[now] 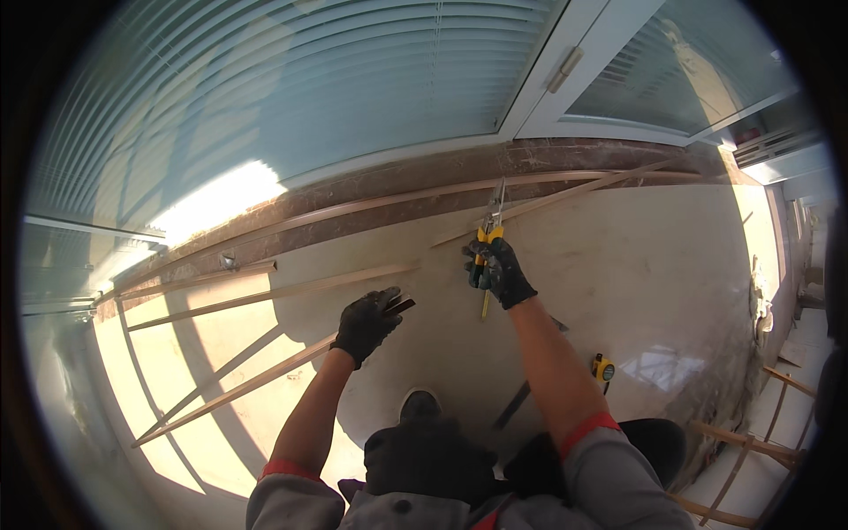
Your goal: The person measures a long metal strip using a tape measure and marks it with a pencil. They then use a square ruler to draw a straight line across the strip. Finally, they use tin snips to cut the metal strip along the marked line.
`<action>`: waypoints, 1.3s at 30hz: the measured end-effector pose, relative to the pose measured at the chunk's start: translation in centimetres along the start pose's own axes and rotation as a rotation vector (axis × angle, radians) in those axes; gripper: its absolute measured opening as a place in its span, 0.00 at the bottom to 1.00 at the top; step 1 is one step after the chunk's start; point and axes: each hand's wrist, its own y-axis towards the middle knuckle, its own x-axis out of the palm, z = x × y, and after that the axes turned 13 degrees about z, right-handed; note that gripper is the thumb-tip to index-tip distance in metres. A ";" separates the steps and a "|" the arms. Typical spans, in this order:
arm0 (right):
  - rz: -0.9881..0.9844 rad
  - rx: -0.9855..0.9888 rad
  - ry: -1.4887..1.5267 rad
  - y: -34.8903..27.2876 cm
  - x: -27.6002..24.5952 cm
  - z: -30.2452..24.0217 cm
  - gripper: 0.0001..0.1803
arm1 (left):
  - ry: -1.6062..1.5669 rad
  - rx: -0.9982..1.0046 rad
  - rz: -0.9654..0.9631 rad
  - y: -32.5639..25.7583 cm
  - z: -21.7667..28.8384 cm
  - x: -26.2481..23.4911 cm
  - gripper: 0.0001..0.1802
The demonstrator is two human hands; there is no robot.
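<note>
My left hand [367, 324], in a black glove, grips the end of a long thin metal strip [256, 378] that runs down to the left across the pale stone floor. My right hand [499, 270], also gloved in black, holds yellow-handled metal snips [488, 231] pointing up toward the dark stone sill. The snips' blades are near another long strip [565, 196] lying diagonally. My shoe [420, 406] shows below between my arms.
Several more thin strips [265, 294] lie on the floor to the left. A yellow tape measure [603, 367] sits on the floor right of my right arm. Glass doors with blinds [291, 79] stand ahead. Wooden pieces [751, 442] lie at the lower right.
</note>
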 end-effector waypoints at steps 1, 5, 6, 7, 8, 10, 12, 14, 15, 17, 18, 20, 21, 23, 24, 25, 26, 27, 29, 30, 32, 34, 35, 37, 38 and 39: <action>-0.056 -0.032 0.018 -0.2 0.2 -1.0 0.20 | -0.046 -0.045 0.007 -0.1 0.8 -0.2 0.31; -0.183 -0.010 -0.144 -4.3 1.3 -1.3 0.19 | -0.094 -0.158 0.011 -1.0 0.5 -0.1 0.37; -0.206 0.005 -0.157 -6.2 1.2 -0.6 0.19 | -0.101 -0.172 0.001 -1.0 0.9 -0.1 0.38; -0.225 0.021 -0.168 -8.0 1.1 0.1 0.20 | -0.108 -0.185 -0.014 -1.1 1.1 0.0 0.39; -0.226 0.043 -0.163 -9.3 1.2 0.5 0.20 | -0.071 -0.139 0.007 -1.1 1.1 0.3 0.40; -0.221 0.079 -0.147 -11.4 1.9 1.2 0.19 | 0.003 -0.038 0.048 -1.2 1.3 1.0 0.42; -0.223 0.047 -0.175 -12.3 2.8 1.3 0.20 | -0.008 0.029 0.076 -1.1 1.8 1.6 0.43; -0.194 -0.006 -0.159 -12.8 3.2 1.6 0.20 | -0.021 0.076 0.090 -0.8 3.2 1.9 0.44; -0.180 -0.017 -0.109 -12.9 3.2 1.5 0.20 | -0.028 0.088 0.090 -0.6 4.3 1.8 0.44; -0.163 -0.036 -0.010 -13.3 3.3 1.0 0.19 | -0.062 0.098 0.092 -0.2 5.7 1.6 0.44; -0.155 -0.056 -0.013 -13.5 3.4 0.5 0.19 | -0.089 0.095 0.094 0.0 6.1 1.5 0.44; -0.139 -0.097 -0.021 -13.9 3.4 -0.6 0.18 | -0.178 -0.012 0.029 0.4 7.5 0.6 0.42; -0.137 -0.113 0.008 -13.9 3.1 -0.7 0.18 | -0.239 -0.114 -0.042 0.6 9.0 -0.7 0.41; -0.139 -0.141 0.065 -13.6 2.8 -0.6 0.18 | -0.339 -0.256 -0.126 0.5 10.2 -2.3 0.36; -0.150 -0.144 0.044 -13.6 2.6 -0.8 0.18 | -0.378 -0.295 -0.139 0.4 10.1 -2.9 0.34; -0.160 -0.148 0.023 -13.5 2.2 -1.3 0.18 | -0.418 -0.334 -0.152 0.2 9.9 -3.3 0.31; -0.177 -0.148 0.001 -13.5 2.1 -1.6 0.17 | -0.392 -0.226 -0.066 -0.2 9.1 -3.2 0.28; -0.190 -0.165 -0.014 -13.4 2.0 -1.8 0.17 | -0.366 -0.115 0.016 -0.6 8.2 -2.5 0.24; -0.215 -0.199 -0.048 -13.2 1.6 -2.0 0.16 | -0.333 -0.031 0.086 -1.0 7.7 -2.1 0.20; -0.166 -0.155 -0.053 -13.3 1.4 -1.9 0.16 | -0.329 -0.057 0.075 -1.1 8.1 -2.3 0.20; -0.074 -0.069 -0.063 -13.9 0.9 -1.7 0.16 | -0.290 -0.045 0.082 -1.2 8.2 -2.6 0.19; -0.074 -0.036 -0.048 -14.1 -0.5 -0.8 0.18 | -0.222 0.033 0.117 -1.2 8.0 -2.6 0.19; -0.071 -0.016 -0.041 -14.4 -0.9 -0.7 0.19 | -0.245 -0.026 0.078 -1.1 8.0 -2.8 0.20; -0.075 -0.059 -0.125 -15.3 -1.4 -0.6 0.22 | -0.290 -0.143 0.001 -0.8 8.2 -3.2 0.22; -0.055 -0.080 -0.138 -15.7 -1.2 -0.8 0.23 | -0.292 -0.099 0.016 -0.8 7.8 -3.0 0.21; -0.034 -0.100 -0.149 -16.0 -1.0 -0.8 0.24 | -0.294 -0.054 0.031 -0.9 7.0 -2.7 0.20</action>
